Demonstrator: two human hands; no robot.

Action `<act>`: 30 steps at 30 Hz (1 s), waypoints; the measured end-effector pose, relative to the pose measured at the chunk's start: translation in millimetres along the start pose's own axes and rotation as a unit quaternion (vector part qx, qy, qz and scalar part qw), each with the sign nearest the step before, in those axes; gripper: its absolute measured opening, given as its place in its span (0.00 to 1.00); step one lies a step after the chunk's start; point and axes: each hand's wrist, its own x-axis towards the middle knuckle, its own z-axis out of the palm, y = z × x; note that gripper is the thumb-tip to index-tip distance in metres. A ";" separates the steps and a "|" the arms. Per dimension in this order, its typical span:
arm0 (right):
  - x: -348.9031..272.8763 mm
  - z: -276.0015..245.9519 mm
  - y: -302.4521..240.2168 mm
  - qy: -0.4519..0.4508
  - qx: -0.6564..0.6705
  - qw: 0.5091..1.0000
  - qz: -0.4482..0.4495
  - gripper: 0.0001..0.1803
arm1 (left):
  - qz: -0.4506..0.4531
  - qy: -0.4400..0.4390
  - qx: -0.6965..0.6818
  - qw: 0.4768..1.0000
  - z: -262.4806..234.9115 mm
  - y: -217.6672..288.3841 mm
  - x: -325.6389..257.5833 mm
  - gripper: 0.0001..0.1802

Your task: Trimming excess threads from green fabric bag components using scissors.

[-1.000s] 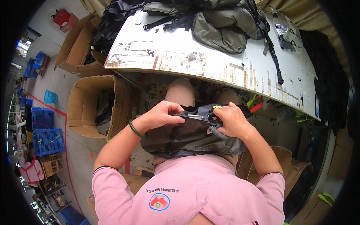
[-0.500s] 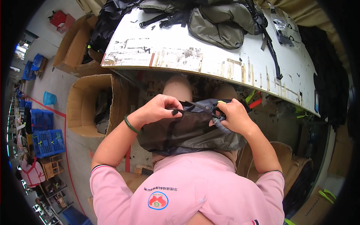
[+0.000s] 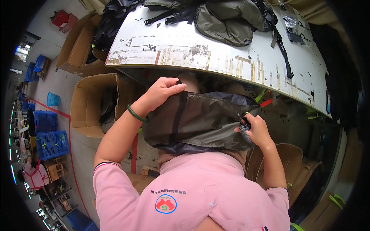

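Observation:
A dark olive fabric piece (image 3: 210, 119) with a darker lining lies across my lap, a black band (image 3: 179, 115) running down its left part. At the band's upper end, my left hand (image 3: 163, 92) is closed in a pinch, with a short black strap end (image 3: 179, 82) showing between finger and thumb. My right hand (image 3: 257, 130) is closed around scissors (image 3: 243, 126) with dark, grey-wrapped handles, over the right side of the fabric. The scissors' blades are mostly hard to make out against the dark cloth.
Ahead stands a worn white table (image 3: 177, 46) bearing an olive padded bag (image 3: 225, 29), black straps and a clear plastic packet (image 3: 295, 25). Open cardboard boxes (image 3: 86, 107) stand at the left. Blue crates (image 3: 52, 145) are farther left, with a person (image 3: 36, 175) near them.
The scissors have drawn back right, away from my left hand. My left hand has moved up and away from me, and the fabric now lies spread flatter, showing the black band.

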 end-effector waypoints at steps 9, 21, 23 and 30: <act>20.9 -20.4 -25.5 0.002 -0.002 0.994 -0.109 0.22 | -0.017 -0.015 -0.007 1.000 0.4 12.9 -6.3 0.16; 78.6 -47.8 -75.6 -0.084 -0.083 0.972 -0.203 0.28 | 0.044 -0.076 0.085 0.993 11.4 21.3 -9.6 0.15; 80.4 -48.1 -75.2 -0.085 -0.079 0.972 -0.206 0.28 | 0.042 -0.082 0.088 0.992 11.4 21.7 -9.1 0.15; 83.5 -52.5 -79.2 -0.117 -0.080 0.970 -0.197 0.30 | 0.035 -0.093 0.078 0.992 14.2 23.4 -7.6 0.15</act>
